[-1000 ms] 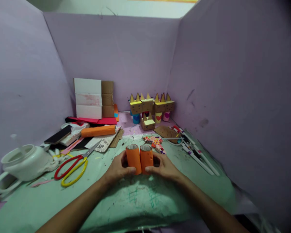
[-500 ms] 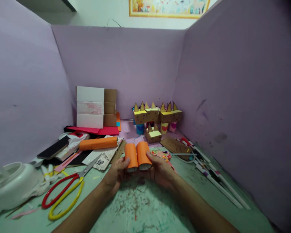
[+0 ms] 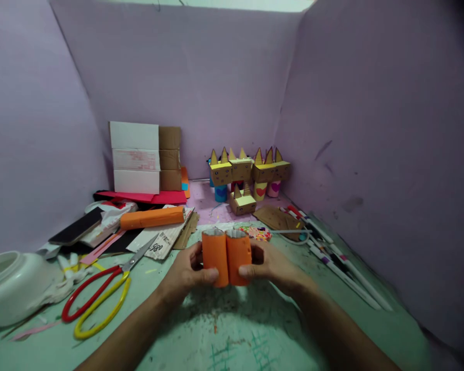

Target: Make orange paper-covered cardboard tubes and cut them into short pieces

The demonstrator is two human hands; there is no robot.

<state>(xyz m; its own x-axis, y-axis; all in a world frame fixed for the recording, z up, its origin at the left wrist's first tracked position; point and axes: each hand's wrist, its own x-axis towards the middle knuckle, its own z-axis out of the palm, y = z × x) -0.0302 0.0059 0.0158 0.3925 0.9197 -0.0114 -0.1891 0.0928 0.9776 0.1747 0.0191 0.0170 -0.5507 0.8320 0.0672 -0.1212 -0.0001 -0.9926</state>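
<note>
Two short orange cardboard tubes stand upright side by side, touching, above the green tabletop. My left hand (image 3: 187, 270) is closed around the left orange tube (image 3: 215, 255), its thumb on the tube's lower front. The right orange tube (image 3: 237, 257) sits in my right hand (image 3: 272, 268), which also has its thumb across the front. Both open tops face up and show a grey inside. Behind the tubes lies a patterned scrap (image 3: 257, 233). To the left, scissors (image 3: 126, 270) with one red and one yellow handle lie with blades apart.
A longer orange roll (image 3: 152, 217) lies on papers at left, before folded cardboard (image 3: 135, 157). A white pot (image 3: 13, 288) stands at far left. Cardboard figures with pointed ears (image 3: 243, 198) stand at the back. Markers (image 3: 344, 273) lie along the right wall (image 3: 386, 154).
The two tubes have tilted up, so their open tops now show instead of their lower ends. My thumbs now press their lower fronts. The view has tipped downward.
</note>
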